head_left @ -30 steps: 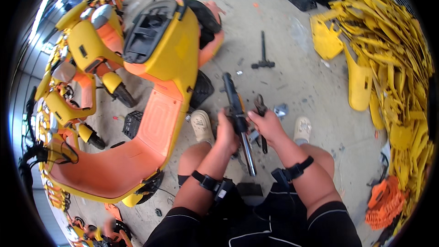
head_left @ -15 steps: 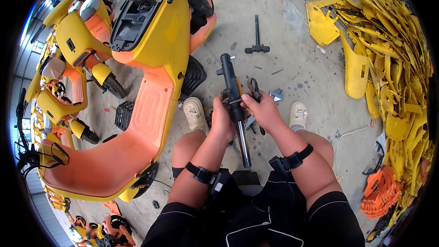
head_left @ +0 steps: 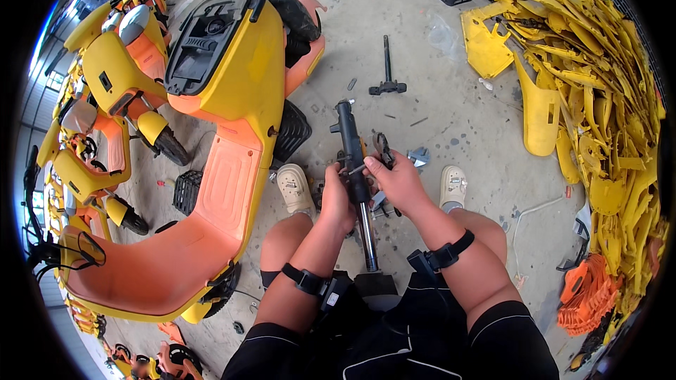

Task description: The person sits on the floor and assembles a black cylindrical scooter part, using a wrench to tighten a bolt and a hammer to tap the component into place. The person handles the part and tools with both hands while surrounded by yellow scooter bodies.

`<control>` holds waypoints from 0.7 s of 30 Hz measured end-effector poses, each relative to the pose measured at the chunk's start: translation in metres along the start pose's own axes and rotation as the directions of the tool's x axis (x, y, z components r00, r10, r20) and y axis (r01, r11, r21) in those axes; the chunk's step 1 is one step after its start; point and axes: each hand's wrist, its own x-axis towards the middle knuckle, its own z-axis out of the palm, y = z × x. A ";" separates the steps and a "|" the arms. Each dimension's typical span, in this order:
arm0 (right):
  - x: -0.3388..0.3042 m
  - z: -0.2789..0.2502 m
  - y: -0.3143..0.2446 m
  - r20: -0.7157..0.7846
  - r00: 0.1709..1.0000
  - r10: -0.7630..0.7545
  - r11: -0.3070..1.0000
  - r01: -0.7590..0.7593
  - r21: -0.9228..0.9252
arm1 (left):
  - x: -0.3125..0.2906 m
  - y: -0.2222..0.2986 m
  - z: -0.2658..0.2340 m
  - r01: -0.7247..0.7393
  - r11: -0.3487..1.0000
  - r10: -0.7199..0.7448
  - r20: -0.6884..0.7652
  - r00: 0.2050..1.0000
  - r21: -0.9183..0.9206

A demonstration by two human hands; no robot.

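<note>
The left hand (head_left: 336, 197) has its fingers wrapped round a black tube (head_left: 350, 138); the right hand (head_left: 396, 181), close beside it, grips what looks like a wrench (head_left: 382, 143).

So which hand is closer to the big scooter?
Left. Your left hand is right of the scooter, on the fork leg's near side; your right hand is farther right, at its far side.

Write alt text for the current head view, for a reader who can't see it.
A person's left hand grips a black-and-chrome tube, while the right hand holds a dark hand tool beside it. A yellow-and-orange scooter is at left, piled yellow panels at right; a T-shaped metal part lies on the floor ahead.
</note>
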 end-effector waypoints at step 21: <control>0.001 -0.008 0.008 -0.003 1.000 0.014 1.000 -0.014 -0.016 | 0.004 -0.006 0.002 -0.013 0.999 0.014 -0.032 0.999 0.030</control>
